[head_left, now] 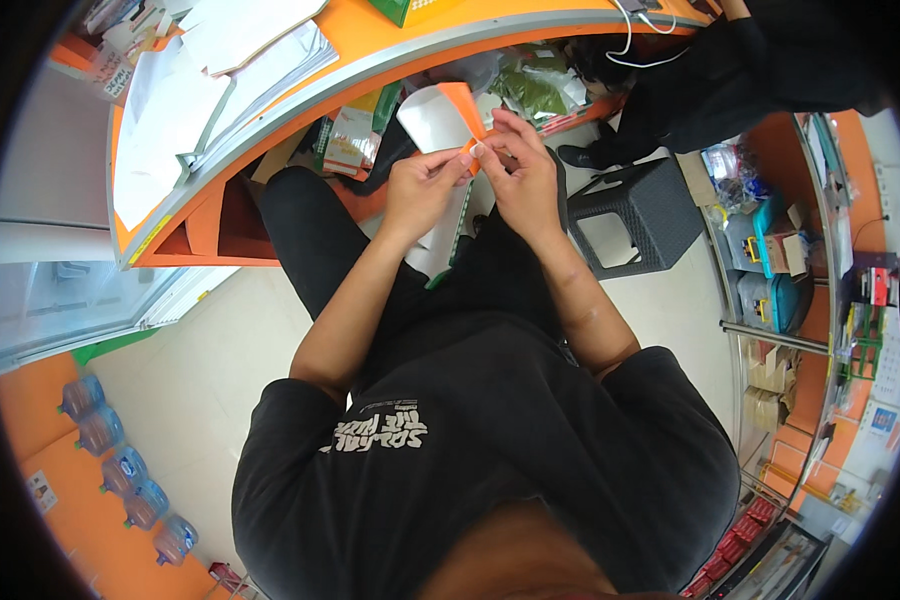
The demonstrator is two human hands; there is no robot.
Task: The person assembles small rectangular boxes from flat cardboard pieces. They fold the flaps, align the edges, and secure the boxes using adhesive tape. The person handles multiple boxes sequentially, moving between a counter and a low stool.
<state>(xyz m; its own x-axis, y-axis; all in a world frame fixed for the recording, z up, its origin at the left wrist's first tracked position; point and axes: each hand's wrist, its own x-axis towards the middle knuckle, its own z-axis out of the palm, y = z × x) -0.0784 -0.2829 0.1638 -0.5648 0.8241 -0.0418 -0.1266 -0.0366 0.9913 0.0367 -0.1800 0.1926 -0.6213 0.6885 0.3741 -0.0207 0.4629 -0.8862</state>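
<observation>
Above my lap, both hands pinch an orange-and-white piece of paper or thin card (437, 122). Its white part curves up and away to the left, and its orange strip runs down between my fingers. My left hand (419, 198) grips the strip's lower end between thumb and finger. Close beside it, my right hand (526, 185) pinches the same strip, with its other fingers curled behind. The fingers hide the exact fold or join there. Under the hands, between my legs, a white sheet-like thing with a green edge (436, 255) shows in part.
An orange desk (360, 28) with a grey edge curves ahead, bearing loose papers (175, 120). Cartons and bags lie beneath it. A black woven stool (660, 215) stands at my right, near another person's dark-clothed leg (640, 125). Shelves (775, 345) line the right; large water bottles (100, 430) the left.
</observation>
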